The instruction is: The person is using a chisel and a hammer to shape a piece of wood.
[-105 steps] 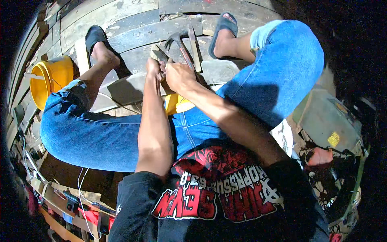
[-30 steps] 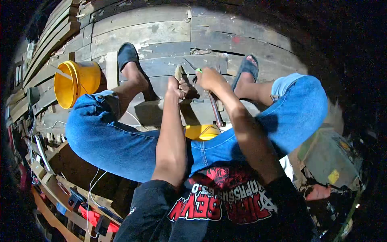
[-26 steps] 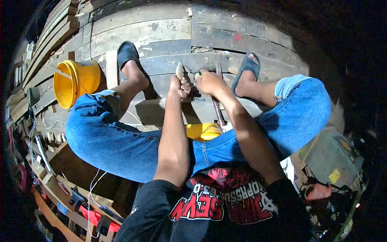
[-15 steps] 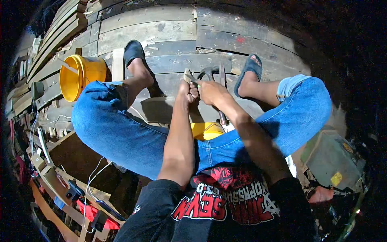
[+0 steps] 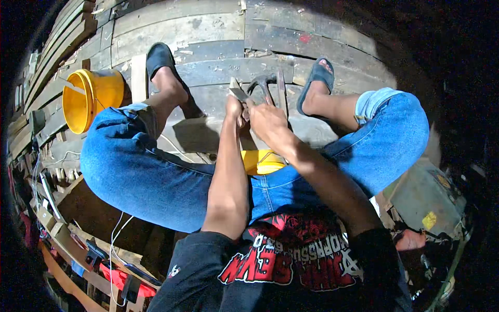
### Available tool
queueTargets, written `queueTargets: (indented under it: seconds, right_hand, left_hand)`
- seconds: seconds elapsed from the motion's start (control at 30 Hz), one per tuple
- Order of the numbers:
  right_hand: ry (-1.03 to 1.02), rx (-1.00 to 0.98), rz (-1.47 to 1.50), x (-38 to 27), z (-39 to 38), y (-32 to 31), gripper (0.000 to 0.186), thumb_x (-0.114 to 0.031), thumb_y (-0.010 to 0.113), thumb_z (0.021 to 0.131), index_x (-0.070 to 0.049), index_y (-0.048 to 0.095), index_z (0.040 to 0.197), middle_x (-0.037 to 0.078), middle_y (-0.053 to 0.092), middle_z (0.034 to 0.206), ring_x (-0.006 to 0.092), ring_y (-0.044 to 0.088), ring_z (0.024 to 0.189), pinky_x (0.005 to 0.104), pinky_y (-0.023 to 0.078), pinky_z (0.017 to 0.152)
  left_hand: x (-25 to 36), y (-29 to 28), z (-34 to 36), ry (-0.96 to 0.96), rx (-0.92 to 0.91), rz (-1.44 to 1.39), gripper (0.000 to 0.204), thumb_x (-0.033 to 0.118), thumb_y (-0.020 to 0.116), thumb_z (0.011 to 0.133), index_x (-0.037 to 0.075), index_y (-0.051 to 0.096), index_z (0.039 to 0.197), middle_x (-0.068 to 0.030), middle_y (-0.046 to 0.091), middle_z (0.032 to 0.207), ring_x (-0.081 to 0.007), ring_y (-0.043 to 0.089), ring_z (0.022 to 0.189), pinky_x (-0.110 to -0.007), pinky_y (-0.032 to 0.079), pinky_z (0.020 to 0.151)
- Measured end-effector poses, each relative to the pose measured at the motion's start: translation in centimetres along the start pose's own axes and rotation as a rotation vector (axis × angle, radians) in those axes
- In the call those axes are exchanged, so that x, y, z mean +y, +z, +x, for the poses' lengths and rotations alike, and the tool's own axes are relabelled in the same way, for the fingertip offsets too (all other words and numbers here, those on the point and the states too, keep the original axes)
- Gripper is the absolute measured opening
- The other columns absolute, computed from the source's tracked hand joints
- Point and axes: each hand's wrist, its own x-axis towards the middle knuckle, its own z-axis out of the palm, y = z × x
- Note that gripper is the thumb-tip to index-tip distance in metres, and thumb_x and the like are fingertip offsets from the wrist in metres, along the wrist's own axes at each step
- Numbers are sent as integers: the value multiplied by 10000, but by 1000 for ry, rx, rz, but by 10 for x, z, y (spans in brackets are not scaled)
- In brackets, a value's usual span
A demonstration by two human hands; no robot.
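My left hand [image 5: 235, 109] is closed round a pale piece of wood [image 5: 233, 83], whose tip sticks out past the fist. My right hand [image 5: 268, 124] is closed on a knife, its handle mostly hidden by the fingers. The knife's flat grey blade [image 5: 239, 94] lies across the wood, close to my left fingers. Just beyond my right hand, a claw hammer [image 5: 261, 82] rests with its handle running under that hand. Beside it lies a narrow, dark flat bar [image 5: 282, 89]. Both hands are above a thick plank [image 5: 200, 136] between my legs.
A yellow bucket [image 5: 96, 96] stands left of my left foot. Another yellow container [image 5: 262, 162] is close in front of my lap. Wooden floorboards [image 5: 208, 39] carry scattered shavings. Stacked planks are at far left, cables and boxes at near left, a greenish case [image 5: 429, 200] at right.
My right hand has drawn slightly toward me with the knife, and more of the blade's flat side shows. My left hand keeps its hold on the wood. The whole view has shifted slightly.
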Motion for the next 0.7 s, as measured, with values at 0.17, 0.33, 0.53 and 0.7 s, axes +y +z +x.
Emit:
queueTargets:
  seconds: [0.17,0.33,0.53,0.7]
  right_hand:
    - [15,-3,-24,-9,0,8,340,-176,420,954,-120,538,1268,107,713,903,251,703,828,391,556,673]
    - [67,-37,-111,-18,24,5,486,-98,458,889,-148,456,1372,109,711,902,251,705,821,366,561,676]
    - [83,-61,64,14,56,-7,339,-264,476,905,-79,608,1156,203,670,1027,338,647,1003,452,518,828]
    - [71,15,255,24,73,-29,347,-278,489,897,-57,599,1140,230,643,1068,397,610,1027,459,497,854]
  left_hand:
    - [-4,-26,4,-153,-79,-149,541,542,308,936,130,454,617,-16,408,442,-143,337,282,-278,282,275]
    - [-12,-15,1,-64,-19,-141,461,413,258,933,93,588,898,-54,593,665,-150,492,422,-311,376,332]
    - [0,-10,-10,-305,-272,-218,410,412,251,934,123,515,810,-12,490,539,-108,428,356,-254,352,301]
    - [31,-18,2,-171,-17,-170,366,411,301,949,158,418,712,48,353,491,-70,310,317,-217,285,277]
